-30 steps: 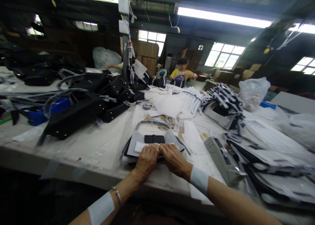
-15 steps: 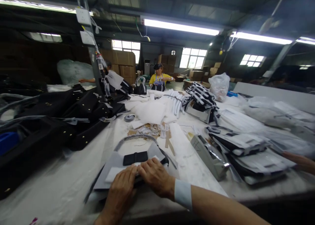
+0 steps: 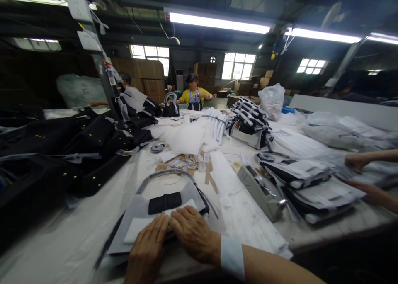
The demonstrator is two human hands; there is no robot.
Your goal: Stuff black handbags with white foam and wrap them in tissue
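Note:
A handbag with a clear-wrapped looped handle [image 3: 166, 174] lies on the table in front of me, its body mostly covered by a grey sheet [image 3: 132, 211]. On that sheet rests a small black rectangular piece [image 3: 164, 202] with a band across its middle. Nearer to me is a folded white foam sheet [image 3: 134, 230]. My left hand [image 3: 147, 246] is closed over the foam's near edge, fingers pressed together. Beside it, almost touching, my right hand [image 3: 194, 232] grips the same edge with curled fingers. Both palms hide the bag's near side.
A grey tape dispenser [image 3: 261, 192] stands right of the bag, before a stack of wrapped bags [image 3: 323, 197]. Another person's hands [image 3: 357, 161] work at the far right. Black bags [image 3: 34, 188] crowd the left. Paper tags [image 3: 189, 161] and white foam [image 3: 245, 209] lie beyond.
The view has shifted slightly, so the scene sits a little left. Both my hands stay on the foam edge. At the far right, more of the other person's hands has come into view.

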